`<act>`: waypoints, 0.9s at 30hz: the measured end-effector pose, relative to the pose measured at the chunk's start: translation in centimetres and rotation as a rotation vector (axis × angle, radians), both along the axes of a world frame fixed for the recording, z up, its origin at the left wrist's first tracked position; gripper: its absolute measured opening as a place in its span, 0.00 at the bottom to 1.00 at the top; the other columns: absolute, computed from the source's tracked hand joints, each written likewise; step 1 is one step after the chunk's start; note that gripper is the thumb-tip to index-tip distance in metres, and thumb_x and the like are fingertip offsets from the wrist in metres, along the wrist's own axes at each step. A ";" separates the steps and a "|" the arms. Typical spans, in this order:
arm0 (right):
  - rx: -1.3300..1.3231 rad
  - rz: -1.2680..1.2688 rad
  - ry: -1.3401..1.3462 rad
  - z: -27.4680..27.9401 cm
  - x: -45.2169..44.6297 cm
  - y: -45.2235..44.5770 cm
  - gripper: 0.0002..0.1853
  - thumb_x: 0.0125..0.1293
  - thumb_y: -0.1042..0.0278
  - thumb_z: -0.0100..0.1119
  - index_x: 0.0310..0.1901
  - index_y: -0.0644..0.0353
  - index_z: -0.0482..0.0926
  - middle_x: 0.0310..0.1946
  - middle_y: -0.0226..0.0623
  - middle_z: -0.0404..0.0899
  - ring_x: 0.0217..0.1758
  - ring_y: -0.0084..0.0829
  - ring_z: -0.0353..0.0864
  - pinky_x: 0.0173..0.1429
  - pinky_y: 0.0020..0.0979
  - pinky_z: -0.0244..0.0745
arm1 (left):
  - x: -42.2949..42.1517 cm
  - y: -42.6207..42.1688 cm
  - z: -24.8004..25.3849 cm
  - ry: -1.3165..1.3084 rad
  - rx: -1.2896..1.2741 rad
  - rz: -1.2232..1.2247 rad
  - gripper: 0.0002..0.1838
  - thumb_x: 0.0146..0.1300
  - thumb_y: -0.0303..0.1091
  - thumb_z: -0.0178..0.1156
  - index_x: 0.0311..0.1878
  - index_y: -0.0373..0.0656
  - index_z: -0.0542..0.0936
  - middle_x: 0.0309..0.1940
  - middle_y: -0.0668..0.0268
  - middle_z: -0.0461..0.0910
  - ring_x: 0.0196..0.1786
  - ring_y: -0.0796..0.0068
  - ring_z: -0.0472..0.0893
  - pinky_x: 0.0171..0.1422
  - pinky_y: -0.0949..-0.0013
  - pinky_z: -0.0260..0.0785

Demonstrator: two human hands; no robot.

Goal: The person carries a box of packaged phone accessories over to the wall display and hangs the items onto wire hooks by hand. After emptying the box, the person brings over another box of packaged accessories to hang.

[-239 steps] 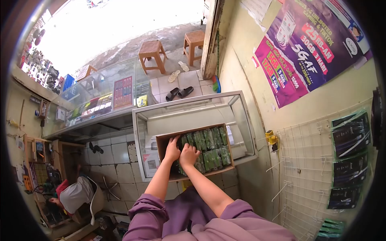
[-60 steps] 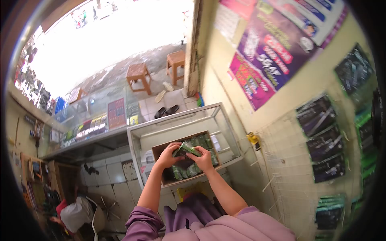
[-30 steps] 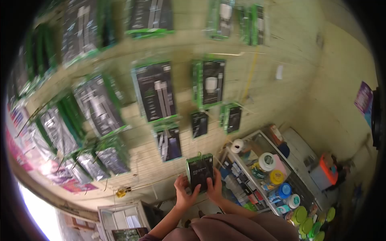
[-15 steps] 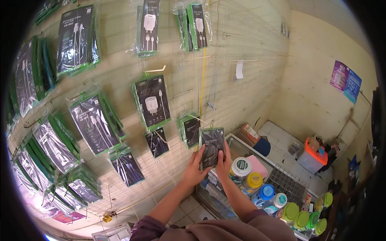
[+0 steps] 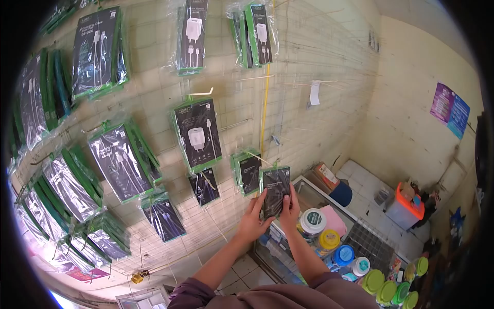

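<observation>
Both my hands hold a small black-and-green boxed accessory (image 5: 275,189) in clear plastic, upright, its front facing me. My left hand (image 5: 253,220) grips its lower left side, and my right hand (image 5: 289,210) its lower right side, with the thumb on the front. The print is too small to read. The package's top is near the end of a wall hook, where a similar boxed accessory (image 5: 247,172) hangs just to the left. A larger charger box (image 5: 197,135) hangs farther left, above a small cable box (image 5: 204,186).
Wire mesh on the wall carries several packaged charging cables (image 5: 96,54) at left. Below right, a glass counter (image 5: 303,189) bears lidded jars, including a white-lidded jar (image 5: 312,221) close to my right forearm. An orange-rimmed bin (image 5: 404,208) stands beyond it.
The view has shifted slightly, so the wall items and counter appear a little farther right and lower. My hands still hold the same box near the hook.
</observation>
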State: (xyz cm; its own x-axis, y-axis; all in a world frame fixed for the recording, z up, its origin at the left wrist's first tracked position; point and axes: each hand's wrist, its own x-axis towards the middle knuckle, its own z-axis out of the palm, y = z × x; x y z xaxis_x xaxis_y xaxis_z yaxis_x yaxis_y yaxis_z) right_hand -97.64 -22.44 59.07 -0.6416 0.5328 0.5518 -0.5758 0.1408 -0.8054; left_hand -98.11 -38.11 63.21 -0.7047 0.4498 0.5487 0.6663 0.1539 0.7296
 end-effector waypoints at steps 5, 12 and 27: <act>-0.021 0.001 0.013 0.2 -0.6 0.1 0.24 0.79 0.66 0.46 0.72 0.67 0.65 0.61 0.43 0.77 0.58 0.24 0.76 0.61 0.25 0.69 | -0.8 0.3 0.5 0.007 -0.019 -0.031 0.51 0.56 0.31 0.72 0.80 0.55 0.54 0.60 0.57 0.70 0.42 0.62 0.79 0.37 0.68 0.79; -0.017 -0.012 0.031 -0.2 -0.3 0.5 0.25 0.80 0.63 0.46 0.71 0.69 0.64 0.62 0.43 0.76 0.59 0.25 0.76 0.63 0.26 0.68 | -0.3 0.6 0.5 -0.057 -0.060 -0.042 0.52 0.55 0.30 0.73 0.80 0.54 0.53 0.59 0.58 0.69 0.45 0.64 0.78 0.39 0.70 0.81; 0.050 0.017 0.013 -0.3 0.0 0.8 0.25 0.80 0.65 0.45 0.73 0.68 0.63 0.62 0.42 0.75 0.59 0.25 0.75 0.64 0.25 0.67 | 0.2 0.7 -0.6 -0.013 -0.040 0.010 0.51 0.55 0.32 0.74 0.79 0.50 0.54 0.58 0.56 0.70 0.44 0.64 0.79 0.38 0.70 0.82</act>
